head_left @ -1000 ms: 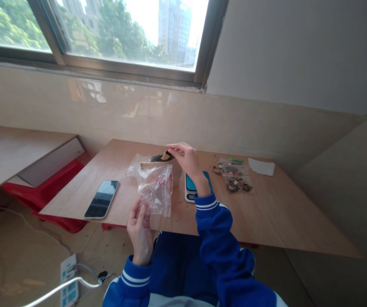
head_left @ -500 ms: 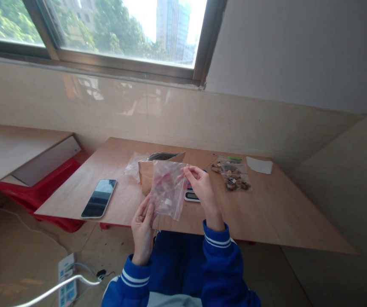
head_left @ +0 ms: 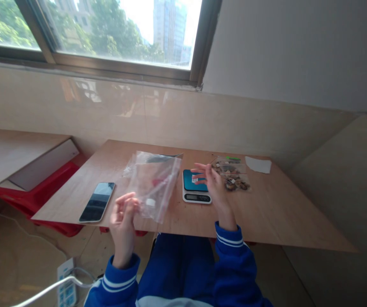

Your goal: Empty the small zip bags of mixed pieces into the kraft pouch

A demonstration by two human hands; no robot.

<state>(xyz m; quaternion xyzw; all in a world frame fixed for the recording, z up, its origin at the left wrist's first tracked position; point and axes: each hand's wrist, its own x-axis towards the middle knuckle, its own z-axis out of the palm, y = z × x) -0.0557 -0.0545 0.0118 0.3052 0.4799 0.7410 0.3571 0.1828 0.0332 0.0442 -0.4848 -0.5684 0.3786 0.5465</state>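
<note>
while left hand (head_left: pixel 124 219) pinches clear bag (head_left: pixel 153 183) | right hand (head_left: pixel 213 185) open over scale (head_left: pixel 196 187)

A bright blue jacket is worn, seen at the bottom of the frame. Each cuff is ringed with thin white stripes, just below the bare left hand (head_left: pixel 124 221) and right hand (head_left: pixel 213 187). Blue trousers are seen at bottom middle.

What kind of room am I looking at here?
Probably a bare, unfinished high-floor room used as a makeshift packing spot: a plywood table, a small scale beside filled zip bags, and a window facing towers.
</note>
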